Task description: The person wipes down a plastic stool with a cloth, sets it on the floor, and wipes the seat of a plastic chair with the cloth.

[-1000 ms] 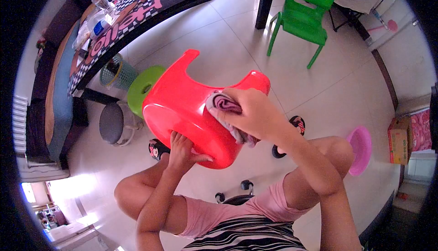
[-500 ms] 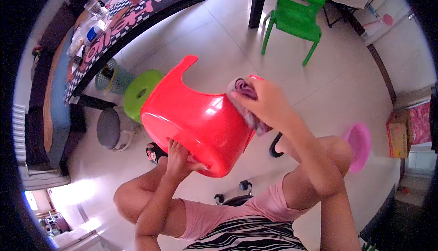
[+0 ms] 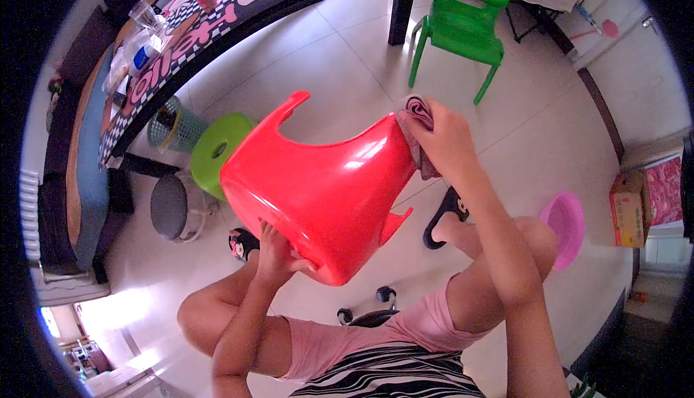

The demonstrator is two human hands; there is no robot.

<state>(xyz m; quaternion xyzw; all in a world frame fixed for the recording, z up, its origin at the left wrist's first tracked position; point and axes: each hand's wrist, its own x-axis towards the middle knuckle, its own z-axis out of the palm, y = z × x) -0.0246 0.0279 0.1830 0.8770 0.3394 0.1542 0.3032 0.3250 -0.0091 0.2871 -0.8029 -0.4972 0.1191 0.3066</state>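
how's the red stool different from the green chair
The red stool is tipped over, held by the left hand, while the green chair stands upright on the floor. The green chair has a slotted backrest; the red stool shows none. The red stool has broad, curved sides, the green chair slim legs. Both look like shiny plastic.

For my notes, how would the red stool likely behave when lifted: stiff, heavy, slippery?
The red plastic stool is probably stiff: its curved wall shows no sag with the left hand gripping its seat end. It may be light for its size, since its cutout edge looks thin. The glossy, reflective surface could be slippery.
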